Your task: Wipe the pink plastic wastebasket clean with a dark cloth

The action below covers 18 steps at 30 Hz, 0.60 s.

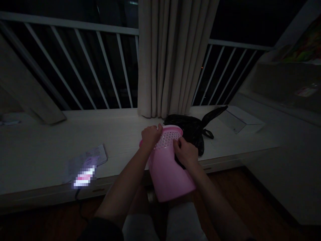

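A pink plastic waste bin (169,170) with a honeycomb-pierced band below its rim leans over my lap, its mouth tilted away from me towards the windowsill bench. My left hand (151,136) is closed over the left side of the rim. At the bin's right side, my right hand (185,152) has its fingers curled in, touching or very close to the wall. What those fingers hold is hidden, and a dark patch shows just below them. Right behind the bin lies a black plastic bag (192,124), with a twisted end sticking up to the right.
The pale bench (120,134) runs across under barred windows, and a beige curtain (173,57) hangs in the middle. Papers (96,155) and a blurred glowing device (84,177) with a cable lie at left. A white box (242,118) stands at right. The light is dim.
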Motion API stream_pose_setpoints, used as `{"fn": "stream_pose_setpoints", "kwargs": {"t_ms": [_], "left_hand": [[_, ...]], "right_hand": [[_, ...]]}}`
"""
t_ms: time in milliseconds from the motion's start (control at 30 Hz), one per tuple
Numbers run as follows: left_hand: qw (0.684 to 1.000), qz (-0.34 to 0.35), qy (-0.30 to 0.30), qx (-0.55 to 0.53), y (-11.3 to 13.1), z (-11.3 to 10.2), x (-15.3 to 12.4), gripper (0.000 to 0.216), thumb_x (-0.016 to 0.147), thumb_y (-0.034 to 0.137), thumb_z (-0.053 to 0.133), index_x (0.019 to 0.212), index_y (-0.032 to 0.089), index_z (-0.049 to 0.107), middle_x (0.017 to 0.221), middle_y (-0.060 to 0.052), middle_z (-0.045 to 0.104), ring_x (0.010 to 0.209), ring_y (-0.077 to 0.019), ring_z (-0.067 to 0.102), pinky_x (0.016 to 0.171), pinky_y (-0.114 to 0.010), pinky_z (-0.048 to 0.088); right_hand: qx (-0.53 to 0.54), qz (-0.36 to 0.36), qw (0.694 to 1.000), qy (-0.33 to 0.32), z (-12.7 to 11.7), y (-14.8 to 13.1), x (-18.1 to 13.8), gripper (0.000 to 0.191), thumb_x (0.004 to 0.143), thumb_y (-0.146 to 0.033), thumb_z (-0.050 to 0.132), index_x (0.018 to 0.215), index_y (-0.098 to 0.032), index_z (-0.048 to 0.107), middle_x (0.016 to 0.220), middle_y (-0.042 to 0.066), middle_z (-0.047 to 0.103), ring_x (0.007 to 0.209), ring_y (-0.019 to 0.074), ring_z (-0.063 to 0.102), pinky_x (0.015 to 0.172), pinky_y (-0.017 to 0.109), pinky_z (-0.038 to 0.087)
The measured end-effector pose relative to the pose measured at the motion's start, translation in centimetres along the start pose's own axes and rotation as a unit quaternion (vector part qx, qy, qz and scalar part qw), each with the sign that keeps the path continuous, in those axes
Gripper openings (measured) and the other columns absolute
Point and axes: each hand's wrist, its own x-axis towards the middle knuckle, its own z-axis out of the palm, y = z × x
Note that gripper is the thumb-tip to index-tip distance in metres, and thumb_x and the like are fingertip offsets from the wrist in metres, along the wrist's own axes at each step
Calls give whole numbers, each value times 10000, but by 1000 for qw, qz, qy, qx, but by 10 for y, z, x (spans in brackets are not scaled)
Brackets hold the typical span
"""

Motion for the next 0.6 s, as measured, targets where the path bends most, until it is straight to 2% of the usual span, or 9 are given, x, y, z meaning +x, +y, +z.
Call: {"fn": "stream_pose_setpoints", "kwargs": {"t_ms": [100,267,433,600], "left_hand": [[1000,-2,-1,-3,1,-1,1,638,952,482,220,947,135,755,901,-165,730,873,-279,685,748,-363,488],[1000,-9,-7,0,3,-2,2,653,952,495,214,965,131,756,898,-173,728,878,-280,685,765,-363,487],[1000,-3,-3,3,9,-1,4,641,953,493,228,979,126,752,898,-174,726,889,-282,682,770,-362,484],[1000,6,-13,6,12,0,4,653,960,499,209,985,126,745,891,-173,725,883,-266,680,770,-350,476]], "right_hand": [[41,-41,996,63,15,-3,-3,327,962,-414,384,819,-198,584,719,44,652,646,178,593,584,275,279],[89,-184,970,133,26,-11,-9,225,916,-313,434,821,-185,593,753,65,635,750,211,557,706,311,352],[103,-306,937,132,28,-32,-23,176,887,-289,476,844,-176,604,792,74,639,769,222,527,724,336,349],[112,-358,923,90,29,-49,-36,147,875,-270,497,828,-171,594,795,65,640,763,209,522,700,331,334]]}}
